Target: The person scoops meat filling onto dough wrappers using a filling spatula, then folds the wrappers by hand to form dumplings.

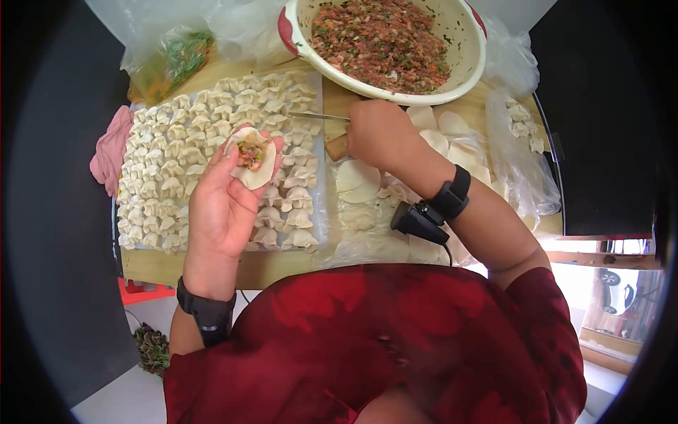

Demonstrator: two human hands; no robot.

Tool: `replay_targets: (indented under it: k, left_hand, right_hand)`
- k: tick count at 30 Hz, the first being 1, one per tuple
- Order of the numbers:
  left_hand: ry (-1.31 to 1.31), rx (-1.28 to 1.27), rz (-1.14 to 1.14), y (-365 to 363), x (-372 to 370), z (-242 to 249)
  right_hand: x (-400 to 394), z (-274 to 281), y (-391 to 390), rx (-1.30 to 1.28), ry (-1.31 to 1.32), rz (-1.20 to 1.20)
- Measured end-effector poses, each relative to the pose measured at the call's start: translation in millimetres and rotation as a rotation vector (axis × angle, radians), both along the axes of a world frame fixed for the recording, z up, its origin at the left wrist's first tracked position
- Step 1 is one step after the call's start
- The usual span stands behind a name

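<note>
My left hand (229, 191) is cupped palm up around an open dumpling wrapper (263, 175), with a small mound of meat filling (250, 154) in its middle. It is held above a tray of folded dumplings (169, 187) set in rows. My right hand (381, 134) is closed on a thin metal utensil (318, 116) that points left over the dumplings; its gripped end is hidden in the fist. Just above my right hand stands a cream bowl (470, 67) of minced meat filling (381, 46) flecked with green and orange. Round wrappers (358, 181) lie below the fist.
More wrappers (459, 152) are spread under and beyond my right forearm. A plastic bag (522, 166) with dumplings lies at right. At the back left is a bag of chopped greens (183, 56); a pink cloth (109, 152) hangs at the left edge. A wooden piece (337, 147) shows beside my right fist.
</note>
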State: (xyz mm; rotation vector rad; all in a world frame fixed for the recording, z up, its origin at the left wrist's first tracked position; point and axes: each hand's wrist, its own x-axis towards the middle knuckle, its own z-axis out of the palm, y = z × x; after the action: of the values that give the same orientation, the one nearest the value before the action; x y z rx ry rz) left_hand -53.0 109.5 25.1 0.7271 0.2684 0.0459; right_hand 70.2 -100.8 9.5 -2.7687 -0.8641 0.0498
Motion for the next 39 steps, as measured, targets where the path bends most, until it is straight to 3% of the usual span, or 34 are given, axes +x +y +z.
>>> replay_targets:
  k: [5,11,18,28,33,34,37,39]
  left_hand:
    - [-0.033,-0.045,-0.049,7.7,-6.2,-6.1]
    - [-0.071,-0.113,-0.085,19.6,-15.6,-12.8]
    - [-0.076,-0.150,-0.090,25.5,-25.4,-16.8]
    - [-0.067,-0.142,-0.160,20.3,-31.1,-23.0]
    - [-0.042,-0.062,-0.180,13.7,-24.5,-21.6]
    - [-0.040,-0.103,-0.215,10.4,-21.3,-24.4]
    - [0.004,-0.155,-0.252,-6.2,-11.5,-21.6]
    - [0.022,-0.188,-0.281,-15.8,-4.1,-20.1]
  right_hand:
    - [0.8,7.9,14.5,-0.172,0.114,-0.147]
    - [14.6,2.3,19.4,-0.158,0.187,-0.262]
    - [21.3,7.6,32.5,-0.317,0.238,-0.269]
    - [28.3,-2.8,34.5,-0.317,0.253,-0.289]
    - [-7.7,-0.6,22.8,0.209,0.188,-0.253]
    - [-17.1,8.8,23.5,0.210,0.190,-0.247]
    - [-37.4,38.0,24.3,0.403,0.273,-0.163]
    - [-42.9,45.5,24.2,0.649,0.500,-0.047]
